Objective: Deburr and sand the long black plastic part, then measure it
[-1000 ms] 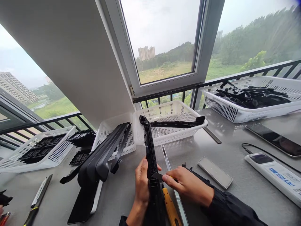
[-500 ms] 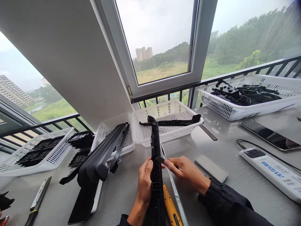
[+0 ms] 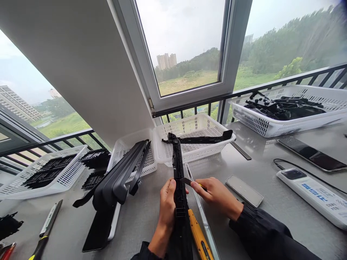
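A left hand (image 3: 166, 204) clasped one ribbed black plastic part (image 3: 179, 196) over a grey bench (image 3: 135, 225); a right hand (image 3: 218, 196) pinched one flat blade (image 3: 186, 181).
The long part stood between the hands, the blade at its right edge. Four white slotted baskets (image 3: 202, 157) lay beyond: one held black gridded pieces (image 3: 48, 171), one supported several smooth curved strips (image 3: 118, 186), one held a long black bar (image 3: 206, 139), one jumbled dark parts (image 3: 284, 107).

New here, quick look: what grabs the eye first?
Probably the long black ribbed plastic strip at centre, gripped in the left hand, with a thin dark flat blade held in the right hand at its right edge. Next, the bright yellow tool handle at bottom centre, then the white perforated plastic basket behind.
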`<state>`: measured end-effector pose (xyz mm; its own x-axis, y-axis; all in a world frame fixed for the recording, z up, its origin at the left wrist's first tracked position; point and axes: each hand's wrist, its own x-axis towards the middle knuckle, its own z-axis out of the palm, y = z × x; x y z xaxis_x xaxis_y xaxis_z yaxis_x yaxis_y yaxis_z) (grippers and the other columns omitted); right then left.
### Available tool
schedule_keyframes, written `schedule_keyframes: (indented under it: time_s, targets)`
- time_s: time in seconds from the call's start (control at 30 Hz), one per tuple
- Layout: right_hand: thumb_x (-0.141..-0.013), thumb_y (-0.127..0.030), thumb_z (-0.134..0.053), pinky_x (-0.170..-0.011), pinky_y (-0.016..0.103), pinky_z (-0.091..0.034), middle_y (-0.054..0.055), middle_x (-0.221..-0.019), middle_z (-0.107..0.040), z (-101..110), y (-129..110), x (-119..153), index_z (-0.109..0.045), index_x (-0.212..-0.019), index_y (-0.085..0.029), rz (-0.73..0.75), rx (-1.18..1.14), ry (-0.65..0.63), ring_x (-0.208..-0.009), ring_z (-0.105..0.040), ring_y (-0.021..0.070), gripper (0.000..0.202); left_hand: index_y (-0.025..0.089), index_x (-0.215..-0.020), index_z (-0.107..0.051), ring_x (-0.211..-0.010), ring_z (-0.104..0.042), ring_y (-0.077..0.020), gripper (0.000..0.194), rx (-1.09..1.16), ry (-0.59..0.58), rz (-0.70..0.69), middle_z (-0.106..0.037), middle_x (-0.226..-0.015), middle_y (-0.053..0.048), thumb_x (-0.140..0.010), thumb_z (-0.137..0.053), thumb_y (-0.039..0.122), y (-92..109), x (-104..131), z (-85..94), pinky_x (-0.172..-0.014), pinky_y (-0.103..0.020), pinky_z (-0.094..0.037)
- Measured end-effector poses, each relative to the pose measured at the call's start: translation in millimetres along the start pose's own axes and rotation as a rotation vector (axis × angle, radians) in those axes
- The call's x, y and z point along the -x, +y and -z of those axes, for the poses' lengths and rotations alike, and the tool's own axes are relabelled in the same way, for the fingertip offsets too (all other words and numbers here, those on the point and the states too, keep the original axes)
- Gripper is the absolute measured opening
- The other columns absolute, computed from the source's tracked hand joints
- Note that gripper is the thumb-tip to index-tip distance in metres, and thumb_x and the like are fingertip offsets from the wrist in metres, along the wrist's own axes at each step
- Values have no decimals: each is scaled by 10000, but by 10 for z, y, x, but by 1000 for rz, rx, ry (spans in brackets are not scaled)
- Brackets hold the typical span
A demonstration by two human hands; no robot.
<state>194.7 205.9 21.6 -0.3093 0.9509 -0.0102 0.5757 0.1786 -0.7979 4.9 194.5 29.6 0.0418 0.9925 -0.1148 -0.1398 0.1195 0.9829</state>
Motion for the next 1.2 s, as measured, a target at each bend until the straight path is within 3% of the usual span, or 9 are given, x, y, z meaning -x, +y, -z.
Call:
schedule_keyframes:
  time_s: [0.3,0.43,0.63,0.8,0.93,1.03,1.2]
  targets:
    - [-1082,-689,-298,-623,329,-214,-28,-641,-342,-6,-8,0,-419,-688,-233,11,-14,-4,-615,-299,149,615,184,-750,-697,-498,-388,-97,668,16,11,22,-509,-568,62,-877,-691,839,-31,-18,-1,-459,-217,-355]
    - [-1086,-689,-316,-621,331,-207,-28,-626,-365,-13,12,0,-465,-695,-231,7,-12,2,-607,-304,150,620,199,-812,-692,-499,-428,-108,599,20,7,37,-551,-577,59,-891,-708,793,-15,-7,-3,-479,-225,-408]
    - [-1077,-728,-298,-615,333,-194,-29,-607,-348,-22,-24,1,-353,-674,-238,12,7,48,-590,-276,144,637,209,-796,-647,-516,-455,-109,553,38,25,16,-602,-636,45,-876,-722,751,8,-26,4,-471,-218,-410]
    - [-1082,-767,-228,-634,331,-210,-24,-620,-405,-59,-96,14,-387,-680,-235,39,-1,64,-600,-300,144,685,198,-827,-674,-582,-517,-130,495,17,-34,24,-651,-684,16,-891,-746,684,-18,-12,-4,-534,-231,-471]
    - [-1081,-788,-227,-626,331,-209,-19,-611,-415,-23,-57,-6,-385,-670,-237,18,-6,102,-591,-314,144,705,187,-850,-707,-590,-480,-123,487,-22,-91,32,-624,-684,24,-888,-748,670,13,37,-8,-523,-218,-435]
    - [-1083,-790,-227,-624,328,-222,-13,-607,-429,22,-39,-4,-450,-658,-232,23,-13,100,-584,-349,146,736,182,-906,-729,-542,-463,-117,480,-47,-120,39,-629,-666,26,-919,-708,661,36,63,-6,-486,-221,-411]
    - [-1104,-742,-241,-647,315,-272,-24,-582,-447,-1,-119,36,-647,-707,-223,94,-30,-8,-569,-421,145,769,177,-1114,-703,-508,-523,-127,609,-56,-104,29,-689,-651,10,-899,-703,747,37,48,-23,-468,-214,-430]
